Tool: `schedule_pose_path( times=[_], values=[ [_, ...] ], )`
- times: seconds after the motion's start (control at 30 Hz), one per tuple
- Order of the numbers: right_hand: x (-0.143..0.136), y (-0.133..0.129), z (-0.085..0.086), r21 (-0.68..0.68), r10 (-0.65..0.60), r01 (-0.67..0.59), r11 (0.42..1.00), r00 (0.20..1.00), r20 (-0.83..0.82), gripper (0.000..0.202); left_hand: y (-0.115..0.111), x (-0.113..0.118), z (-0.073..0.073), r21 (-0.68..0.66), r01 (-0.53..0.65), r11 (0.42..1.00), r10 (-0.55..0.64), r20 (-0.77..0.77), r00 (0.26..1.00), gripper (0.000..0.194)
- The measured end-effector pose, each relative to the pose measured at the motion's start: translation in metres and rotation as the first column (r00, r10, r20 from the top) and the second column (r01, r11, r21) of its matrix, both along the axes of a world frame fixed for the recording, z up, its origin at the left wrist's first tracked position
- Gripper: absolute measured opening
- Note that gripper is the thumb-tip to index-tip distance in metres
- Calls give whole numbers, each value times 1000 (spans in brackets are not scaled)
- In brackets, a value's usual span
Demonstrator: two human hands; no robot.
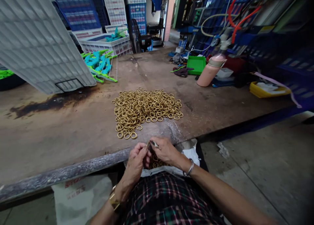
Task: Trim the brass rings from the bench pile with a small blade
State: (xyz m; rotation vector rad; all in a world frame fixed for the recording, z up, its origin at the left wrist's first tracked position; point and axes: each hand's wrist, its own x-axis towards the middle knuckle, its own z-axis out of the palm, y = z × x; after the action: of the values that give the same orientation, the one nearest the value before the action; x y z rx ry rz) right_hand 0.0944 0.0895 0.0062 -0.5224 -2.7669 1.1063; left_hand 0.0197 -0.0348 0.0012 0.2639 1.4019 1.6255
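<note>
My left hand [137, 160] is closed in a pinch on a small brass ring [148, 145], just past the table's front edge. Touching or nearly touching it, my right hand [166, 150] is closed round a small tool [154, 143], whose shape is mostly hidden by the fingers. A wide pile of brass rings [144, 107] lies on the brown table [93, 126] beyond both hands. Below the hands, more rings [156, 164] sit in an open white bag [192, 154] at my lap.
A grey ribbed crate [46, 38] stands tilted at the left, beside green and turquoise plastic pieces [101, 65]. Toward the back right are a green tray [196, 65], a pink bottle [210, 71] and a yellow tray [268, 89]. A white sack [84, 195] hangs below the table edge.
</note>
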Motion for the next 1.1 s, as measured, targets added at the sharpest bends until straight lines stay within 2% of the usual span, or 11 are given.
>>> schedule_pose_path(
  times=[0.07,0.17,0.5,0.67,0.73,0.87,0.93,1.1],
  values=[
    [2,-2,3,112,77,-87,990,993,87,15,2,-1,-2,-17,-3,1000,3,-14,1000,30],
    [1,-5,5,193,92,-129,973,977,191,19,4,-2,-3,-46,-9,999,8,-27,1000,32],
    [-5,-5,-5,224,67,-120,967,971,228,21,6,-4,3,-91,-23,996,14,-100,995,33],
    [-7,-4,-3,240,87,-158,958,956,280,21,3,-2,9,-81,-49,996,35,-166,985,32],
    [-11,2,-2,279,34,-127,952,949,314,22,0,1,13,-53,-7,999,-2,-167,986,31],
    [-27,17,0,359,-105,-11,933,947,303,24,-5,7,18,90,102,991,-98,-43,994,24],
    [-39,20,-1,362,-114,19,932,964,242,22,-4,6,16,133,45,990,-55,72,996,23],
    [-69,13,-6,372,-157,96,923,978,139,21,-4,-6,7,130,-146,981,107,267,958,22]
  ],
)
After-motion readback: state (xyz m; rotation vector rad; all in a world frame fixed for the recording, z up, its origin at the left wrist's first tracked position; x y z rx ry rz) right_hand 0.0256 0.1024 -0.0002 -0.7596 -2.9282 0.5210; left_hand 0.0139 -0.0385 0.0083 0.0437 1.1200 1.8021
